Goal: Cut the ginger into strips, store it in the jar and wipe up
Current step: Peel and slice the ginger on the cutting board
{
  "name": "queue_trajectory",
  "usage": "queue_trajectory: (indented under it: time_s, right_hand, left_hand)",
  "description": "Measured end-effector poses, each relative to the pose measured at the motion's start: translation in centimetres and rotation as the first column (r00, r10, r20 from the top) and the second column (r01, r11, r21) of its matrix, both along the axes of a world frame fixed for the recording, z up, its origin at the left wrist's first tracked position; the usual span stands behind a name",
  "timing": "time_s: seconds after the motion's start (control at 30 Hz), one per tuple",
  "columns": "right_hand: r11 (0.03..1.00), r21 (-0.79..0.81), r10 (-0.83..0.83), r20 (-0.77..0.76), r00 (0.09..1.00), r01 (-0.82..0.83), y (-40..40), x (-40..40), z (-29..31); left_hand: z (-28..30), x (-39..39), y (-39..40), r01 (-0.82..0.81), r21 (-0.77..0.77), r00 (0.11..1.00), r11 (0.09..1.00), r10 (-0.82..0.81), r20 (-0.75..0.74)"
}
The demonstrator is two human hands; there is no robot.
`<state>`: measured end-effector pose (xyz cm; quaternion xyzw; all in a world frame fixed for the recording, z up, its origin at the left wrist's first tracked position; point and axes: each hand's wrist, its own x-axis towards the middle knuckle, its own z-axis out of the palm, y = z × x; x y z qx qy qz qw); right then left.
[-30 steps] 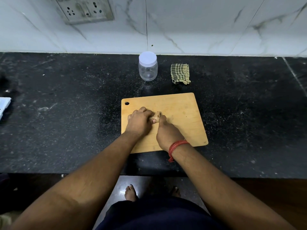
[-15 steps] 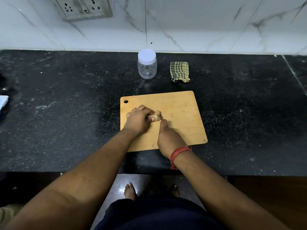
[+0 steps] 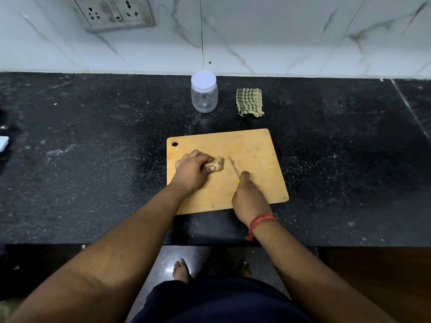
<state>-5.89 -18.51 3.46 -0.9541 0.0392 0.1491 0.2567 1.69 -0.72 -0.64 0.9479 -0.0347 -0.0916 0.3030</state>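
A wooden cutting board lies on a black speckled counter, and everything else can be placed from it. On the board's left half the left hand curls its fingers and thumb around 1 piece of ginger, pinning it to the wood; the brown, knobbly end of the ginger sticks out to the right of the fingertips. Toward the board's near right the right hand is closed around the handle of a knife, of which only a sliver of yellow shows at the thumb. The thin blade slants up and to the left over the board and sits just right of the ginger, apart from it; whether the edge touches the wood cannot be told. A small pale scrap lies on the board further right. A red thread band circles the right wrist. Beyond the board's far edge stands 1 clear jar with its white lid on, upright, and to the right of the jar lies a folded green checked cloth. Behind both rises a white marble wall with a socket plate.
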Motion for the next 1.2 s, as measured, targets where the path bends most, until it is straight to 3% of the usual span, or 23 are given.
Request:
queue_trajectory:
  time_s: [0.23,0.33,0.4,0.5,0.57,0.63,0.73,0.8,0.9,1.03,1.2]
  right_hand:
    - [0.994,-0.112,0.006,0.043,0.999,-0.001,-2.1,0.7,-1.2]
    - [0.998,-0.066,0.001,-0.035,0.999,-0.003,-1.7,0.8,-0.9]
    - [0.985,0.113,-0.104,-0.198,0.975,0.128,-1.2,1.2,-0.5]
    - [0.769,0.39,-0.233,-0.568,0.789,0.507,-1.0,1.9,0.2]
    - [0.623,0.443,-0.216,-0.694,0.687,0.645,-1.4,2.1,0.5]
    - [0.553,0.465,-0.178,-0.745,0.643,0.692,-1.6,2.1,0.6]
    - [0.624,0.492,-0.221,-0.634,0.741,0.607,-1.3,1.8,-0.1]
    - [0.724,0.481,-0.289,-0.438,0.851,0.494,-1.1,1.9,-0.8]
    - [0.895,0.337,-0.248,-0.169,0.954,0.293,-1.3,2.2,-0.8]
    - [0.947,0.224,-0.228,-0.04,0.973,0.231,-1.7,2.4,-0.7]
    - [0.941,0.268,-0.211,-0.018,0.977,0.208,-1.8,1.8,-1.0]
  left_hand:
    - [0.0,0.0,0.1,0.01,0.015,1.0,1.0,-0.01,0.001]
    - [0.0,0.0,0.0,0.011,0.027,1.0,1.0,-0.011,0.003]
    - [0.0,0.0,0.1,0.013,0.029,1.0,1.0,-0.013,0.002]
    - [0.0,0.0,0.1,0.013,0.025,1.0,1.0,-0.013,0.002]
    - [0.1,0.0,0.1,0.011,0.026,1.0,1.0,-0.011,0.004]
    - [0.1,-0.1,0.1,0.008,0.024,1.0,1.0,-0.008,0.007]
    - [0.0,0.0,0.1,0.011,0.02,1.0,1.0,-0.011,0.002]
    - [0.1,0.1,0.2,0.012,0.019,1.0,1.0,-0.012,-0.019]
    - [0.5,0.7,0.1,-0.031,-0.027,0.998,0.999,0.029,-0.064]
    - [1.1,1.6,-0.4,-0.141,-0.228,0.99,0.963,0.143,-0.007]
    - [1.7,1.2,-0.3,0.016,0.026,0.999,1.0,-0.017,0.045]
